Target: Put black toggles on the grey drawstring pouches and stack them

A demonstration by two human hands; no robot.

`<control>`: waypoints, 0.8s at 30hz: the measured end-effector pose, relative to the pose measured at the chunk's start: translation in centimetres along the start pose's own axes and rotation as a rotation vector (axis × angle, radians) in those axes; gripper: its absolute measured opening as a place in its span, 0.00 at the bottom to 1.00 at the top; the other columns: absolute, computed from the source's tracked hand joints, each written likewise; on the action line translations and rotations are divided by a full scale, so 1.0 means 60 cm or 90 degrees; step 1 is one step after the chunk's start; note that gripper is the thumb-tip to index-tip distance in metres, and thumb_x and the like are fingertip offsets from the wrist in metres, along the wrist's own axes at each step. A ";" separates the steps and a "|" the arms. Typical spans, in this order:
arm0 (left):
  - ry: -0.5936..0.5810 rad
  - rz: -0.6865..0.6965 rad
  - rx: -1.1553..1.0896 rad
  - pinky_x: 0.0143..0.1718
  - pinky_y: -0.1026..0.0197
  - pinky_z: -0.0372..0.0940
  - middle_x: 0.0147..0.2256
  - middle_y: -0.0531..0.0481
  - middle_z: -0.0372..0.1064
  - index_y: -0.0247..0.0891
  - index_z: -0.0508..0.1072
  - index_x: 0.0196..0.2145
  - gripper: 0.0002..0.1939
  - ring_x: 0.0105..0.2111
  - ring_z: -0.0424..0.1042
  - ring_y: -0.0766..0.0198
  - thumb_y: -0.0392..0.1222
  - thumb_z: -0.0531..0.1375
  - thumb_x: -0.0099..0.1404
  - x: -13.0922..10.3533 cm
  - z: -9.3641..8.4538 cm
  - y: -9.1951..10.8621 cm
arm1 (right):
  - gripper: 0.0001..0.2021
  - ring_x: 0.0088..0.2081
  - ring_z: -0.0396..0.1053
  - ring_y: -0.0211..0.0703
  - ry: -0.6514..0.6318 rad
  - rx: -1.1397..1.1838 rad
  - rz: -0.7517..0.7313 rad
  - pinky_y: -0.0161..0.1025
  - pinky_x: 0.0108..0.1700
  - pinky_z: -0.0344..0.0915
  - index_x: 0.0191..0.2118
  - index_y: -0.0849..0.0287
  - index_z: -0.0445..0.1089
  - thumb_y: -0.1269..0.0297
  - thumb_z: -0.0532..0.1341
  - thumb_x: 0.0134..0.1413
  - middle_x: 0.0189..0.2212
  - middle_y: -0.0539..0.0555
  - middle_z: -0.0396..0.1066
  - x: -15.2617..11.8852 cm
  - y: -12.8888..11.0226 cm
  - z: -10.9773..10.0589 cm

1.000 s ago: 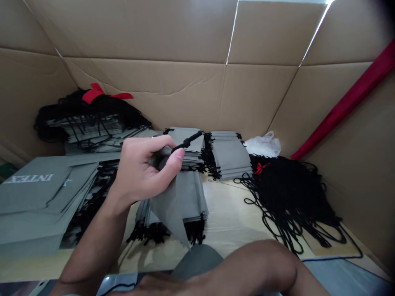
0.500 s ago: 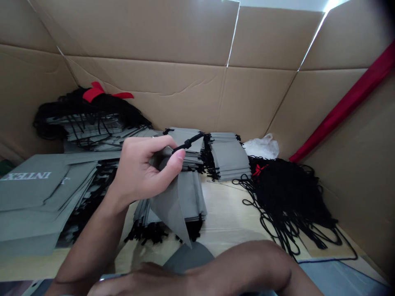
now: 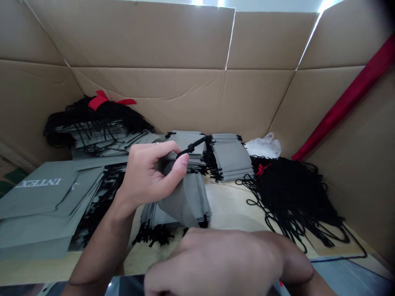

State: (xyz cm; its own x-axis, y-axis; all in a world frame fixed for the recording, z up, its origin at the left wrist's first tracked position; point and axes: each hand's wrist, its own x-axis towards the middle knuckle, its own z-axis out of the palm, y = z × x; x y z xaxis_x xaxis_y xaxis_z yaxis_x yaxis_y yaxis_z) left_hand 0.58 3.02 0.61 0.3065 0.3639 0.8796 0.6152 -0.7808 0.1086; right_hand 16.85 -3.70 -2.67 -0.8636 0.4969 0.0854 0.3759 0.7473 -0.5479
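Note:
My left hand (image 3: 159, 174) pinches a knotted black drawstring cord (image 3: 191, 146) between thumb and index finger. A grey pouch (image 3: 180, 201) hangs below that hand, its lower end hidden behind my right hand. Close to the camera, my right hand (image 3: 216, 261) is blurred at the bottom of the view, back upward, with its fingers mostly hidden. Beneath the hanging pouch lies a stack of grey pouches (image 3: 200, 195) with black cord ends sticking out. Another stack of grey pouches (image 3: 233, 158) stands farther back on the table.
Cardboard walls (image 3: 148, 82) enclose the pale table (image 3: 228, 209). Larger grey pouches with white lettering (image 3: 33, 193) lie at left. Behind them, black cords (image 3: 120, 111) with a red tie cover more pouches. At right are a black cord heap (image 3: 293, 193), a white plastic bag (image 3: 263, 146) and a red strip (image 3: 342, 102).
My right hand has moved up and to the right, from the bottom edge to in front of the pouch's lower end. The left hand keeps its pinch; the whole view has shifted slightly.

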 end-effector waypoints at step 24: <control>0.067 -0.071 -0.042 0.20 0.60 0.54 0.22 0.58 0.66 0.42 0.76 0.28 0.12 0.21 0.61 0.73 0.40 0.68 0.71 -0.005 -0.034 0.036 | 0.15 0.31 0.75 0.36 0.117 0.022 0.022 0.34 0.35 0.70 0.52 0.47 0.80 0.44 0.67 0.74 0.36 0.46 0.81 -0.147 0.017 -0.144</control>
State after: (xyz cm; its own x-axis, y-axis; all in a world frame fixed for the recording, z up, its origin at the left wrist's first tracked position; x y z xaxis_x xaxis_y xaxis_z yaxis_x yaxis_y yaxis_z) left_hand 0.32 0.21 1.52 0.1582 0.3977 0.9038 0.5912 -0.7713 0.2359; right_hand 27.75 -3.49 3.23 -0.7732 0.5966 0.2149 0.3897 0.7144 -0.5811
